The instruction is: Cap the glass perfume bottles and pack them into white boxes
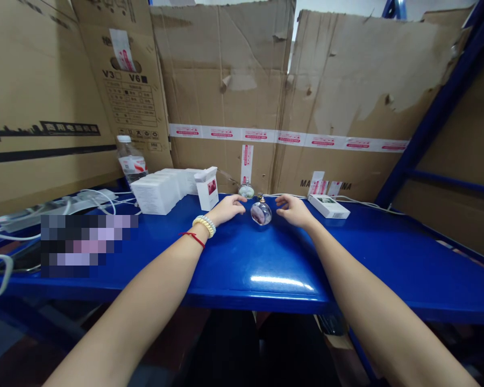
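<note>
A round, clear perfume bottle [261,214] with a gold-coloured neck and a dark pinkish picture stands upright on the blue table [246,263]. My left hand [227,209] is just left of it, fingers bent and apart, holding nothing. On the bottle's other side is my right hand [293,210], also open, with its curved fingers pointing at the glass. Small gaps show between both hands and the bottle. Farther back, a second round bottle [246,191] with a pale green picture stands near my left fingertips. A white box [208,189] with a reddish picture stands behind my left hand.
Several white boxes [155,194] are stacked at the left, before a plastic water bottle [131,157]. Another white box [329,207] lies at the right. A power strip [56,208] and white cables run along the left. Cardboard [226,102] walls the back.
</note>
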Tool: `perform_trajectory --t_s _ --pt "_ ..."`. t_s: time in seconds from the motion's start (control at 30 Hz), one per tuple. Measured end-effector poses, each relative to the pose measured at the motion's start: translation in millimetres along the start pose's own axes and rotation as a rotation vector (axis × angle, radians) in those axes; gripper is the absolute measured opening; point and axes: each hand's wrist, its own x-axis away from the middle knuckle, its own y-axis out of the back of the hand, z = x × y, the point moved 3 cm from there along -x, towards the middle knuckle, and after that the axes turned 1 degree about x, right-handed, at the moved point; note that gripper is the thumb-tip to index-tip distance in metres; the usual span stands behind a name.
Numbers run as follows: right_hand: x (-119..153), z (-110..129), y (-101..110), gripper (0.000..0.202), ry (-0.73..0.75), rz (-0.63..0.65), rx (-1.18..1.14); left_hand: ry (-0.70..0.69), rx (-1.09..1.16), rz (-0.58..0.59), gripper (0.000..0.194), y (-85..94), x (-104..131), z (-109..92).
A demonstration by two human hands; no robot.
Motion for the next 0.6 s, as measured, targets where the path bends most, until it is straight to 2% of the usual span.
perform_trajectory --t_s 0.13,0.27,0.43,0.5,0.6 --pt "-2 1 -4 0.03 -0.011 0.069 -0.104 -0.007 -0.017 -0.032 0.04 -2.0 -3 3" --pt "1 8 -8 0.03 -0.011 0.104 -0.157 -0.025 -0.062 -0.002 0.04 -4.1 -6 7" --pt "7 11 -10 0.054 0.057 0.18 -0.152 -0.074 -0.141 0.046 0.043 -9.6 -1 2" --pt "9 11 -12 0.063 0.069 0.211 -0.186 -0.105 -0.151 0.092 0.044 -15.3 2 -2" --pt "10 10 -17 0.071 0.084 0.257 -0.245 -0.133 -0.102 0.242 0.043 -25.2 7 -9"
